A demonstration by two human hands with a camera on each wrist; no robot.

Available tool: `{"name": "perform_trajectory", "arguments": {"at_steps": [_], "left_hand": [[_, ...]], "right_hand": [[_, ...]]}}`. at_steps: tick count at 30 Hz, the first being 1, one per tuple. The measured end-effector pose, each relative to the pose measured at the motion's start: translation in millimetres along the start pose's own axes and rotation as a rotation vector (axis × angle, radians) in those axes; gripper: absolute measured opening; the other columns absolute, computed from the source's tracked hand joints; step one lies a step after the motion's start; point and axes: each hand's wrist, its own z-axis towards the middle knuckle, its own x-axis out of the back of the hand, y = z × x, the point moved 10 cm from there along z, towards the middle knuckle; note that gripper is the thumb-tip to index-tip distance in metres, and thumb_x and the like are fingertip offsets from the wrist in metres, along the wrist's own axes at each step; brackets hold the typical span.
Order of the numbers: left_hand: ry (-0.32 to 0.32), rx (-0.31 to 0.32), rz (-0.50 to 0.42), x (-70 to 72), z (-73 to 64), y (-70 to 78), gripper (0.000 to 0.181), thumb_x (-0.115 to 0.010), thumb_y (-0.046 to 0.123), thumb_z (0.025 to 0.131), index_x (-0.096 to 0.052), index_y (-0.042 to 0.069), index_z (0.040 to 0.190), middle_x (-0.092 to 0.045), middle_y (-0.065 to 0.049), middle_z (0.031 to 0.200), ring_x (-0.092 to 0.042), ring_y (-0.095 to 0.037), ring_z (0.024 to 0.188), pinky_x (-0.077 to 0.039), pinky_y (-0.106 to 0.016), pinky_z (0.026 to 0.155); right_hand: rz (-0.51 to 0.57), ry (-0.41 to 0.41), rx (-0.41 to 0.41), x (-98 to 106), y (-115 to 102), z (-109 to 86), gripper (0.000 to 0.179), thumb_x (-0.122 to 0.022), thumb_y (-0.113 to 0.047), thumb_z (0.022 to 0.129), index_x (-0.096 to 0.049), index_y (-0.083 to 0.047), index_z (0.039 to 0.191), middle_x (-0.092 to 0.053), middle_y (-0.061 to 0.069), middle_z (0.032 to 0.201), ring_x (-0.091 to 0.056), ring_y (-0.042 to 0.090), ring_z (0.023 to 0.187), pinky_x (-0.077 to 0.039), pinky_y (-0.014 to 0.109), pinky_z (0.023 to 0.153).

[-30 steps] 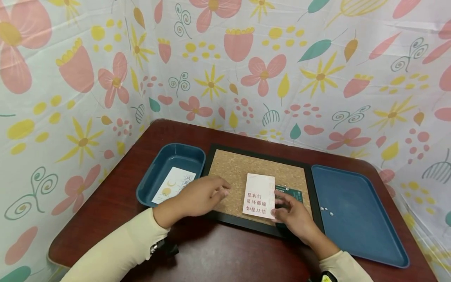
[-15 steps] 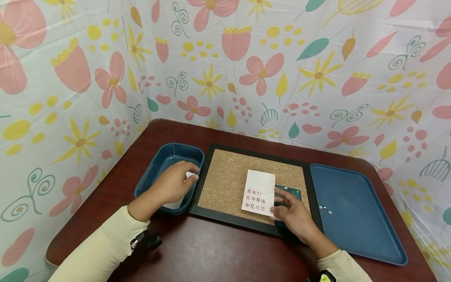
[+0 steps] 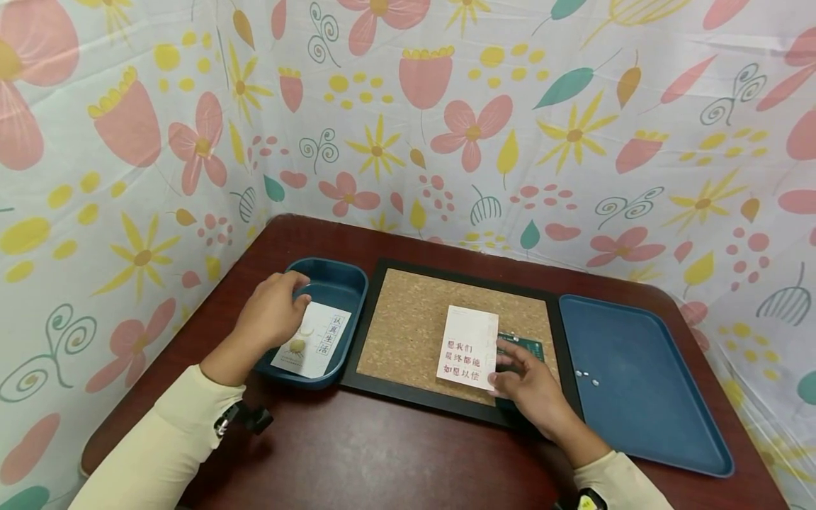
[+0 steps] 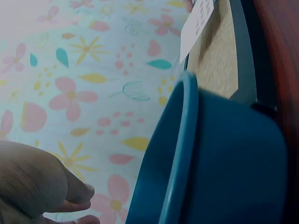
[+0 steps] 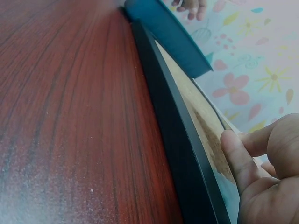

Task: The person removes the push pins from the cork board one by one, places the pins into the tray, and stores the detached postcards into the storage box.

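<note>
My right hand (image 3: 532, 382) pinches the right edge of a white card (image 3: 467, 343) with red Chinese lettering, held over the cork board (image 3: 401, 319). In the right wrist view, its thumb (image 5: 233, 154) lies at the card's edge, close over the cork. Partly hidden behind that hand is a dark green card (image 3: 530, 347) on the board. My left hand (image 3: 270, 312) hovers over the left side of a deep blue tray (image 3: 357, 283), fingers loosely bent and nothing visible in them. Inside the tray lies a white card with a yellow picture (image 3: 312, 340), partly covered by the hand.
A flat blue tray (image 3: 650, 397) stands right of the board, with a few small shiny pieces (image 3: 587, 378) near its left edge. The board's black frame (image 3: 414, 398) sits between both trays on a dark red table (image 3: 357, 453). Flower-printed cloth (image 3: 382, 205) hangs behind and left.
My left hand has moved left from above the cork board to above the deep blue tray, uncovering more of the card there. The right hand still holds its card in nearly the same place.
</note>
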Motion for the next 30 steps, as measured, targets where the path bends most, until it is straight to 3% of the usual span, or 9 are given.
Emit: {"name": "perform_trajectory", "arguments": {"at_steps": [6, 12, 18, 21, 26, 30], "left_hand": [[0.001, 0.09, 0.034, 2.4, 1.3, -18.1, 0.043, -0.054, 0.019, 0.107, -0.049, 0.001, 0.146, -0.05, -0.027, 0.139, -0.045, -0.045, 0.129, -0.045, -0.066, 0.099], [-0.002, 0.141, 0.06, 6.1, 5.9, -35.5, 0.046, -0.052, 0.015, 0.107, -0.044, -0.003, 0.148, -0.047, -0.031, 0.138, -0.043, -0.05, 0.13, -0.043, -0.067, 0.099], [-0.091, 0.141, -0.017, 3.0, 17.2, -56.5, 0.043, -0.046, 0.011, 0.108, -0.04, -0.011, 0.145, -0.054, -0.032, 0.129, -0.057, -0.044, 0.114, -0.05, -0.059, 0.091], [-0.131, 0.154, -0.056, 2.9, 19.7, -63.4, 0.041, -0.045, 0.009, 0.108, -0.041, -0.012, 0.142, -0.057, -0.031, 0.127, -0.059, -0.041, 0.108, -0.052, -0.053, 0.085], [-0.186, 0.178, -0.133, 0.4, 24.5, -75.0, 0.039, -0.044, 0.008, 0.107, -0.046, -0.013, 0.14, -0.055, -0.032, 0.129, -0.057, -0.041, 0.112, -0.052, -0.051, 0.088], [-0.256, 0.203, -0.235, -4.7, 28.8, -86.2, 0.04, -0.045, 0.007, 0.106, -0.045, -0.012, 0.141, -0.055, -0.031, 0.129, -0.058, -0.037, 0.105, -0.054, -0.043, 0.078]], "right_hand": [[0.005, -0.005, 0.002, -1.4, -2.0, 0.1, 0.068, -0.063, 0.003, 0.097, -0.033, -0.004, 0.158, -0.05, 0.028, 0.138, -0.069, 0.028, 0.102, -0.062, 0.038, 0.079], [0.012, -0.007, 0.007, -2.2, -4.3, 0.6, 0.069, -0.063, 0.002, 0.097, -0.032, -0.004, 0.158, -0.05, 0.028, 0.138, -0.068, 0.028, 0.102, -0.062, 0.038, 0.079], [0.017, -0.001, 0.006, -3.2, -3.3, 1.1, 0.068, -0.063, 0.004, 0.096, -0.034, -0.004, 0.157, -0.05, 0.028, 0.137, -0.068, 0.03, 0.103, -0.062, 0.039, 0.079], [0.015, -0.002, 0.007, -3.3, -2.6, 1.7, 0.068, -0.062, 0.004, 0.096, -0.033, -0.004, 0.158, -0.05, 0.028, 0.137, -0.068, 0.03, 0.103, -0.062, 0.039, 0.079], [0.006, 0.004, 0.0, -2.6, -2.3, 1.2, 0.069, -0.063, 0.004, 0.096, -0.033, -0.004, 0.158, -0.051, 0.028, 0.137, -0.069, 0.029, 0.102, -0.062, 0.039, 0.079], [0.001, 0.009, -0.005, -2.8, -2.8, 1.2, 0.068, -0.063, 0.003, 0.096, -0.034, -0.005, 0.158, -0.051, 0.027, 0.137, -0.069, 0.029, 0.103, -0.062, 0.039, 0.079]]}}
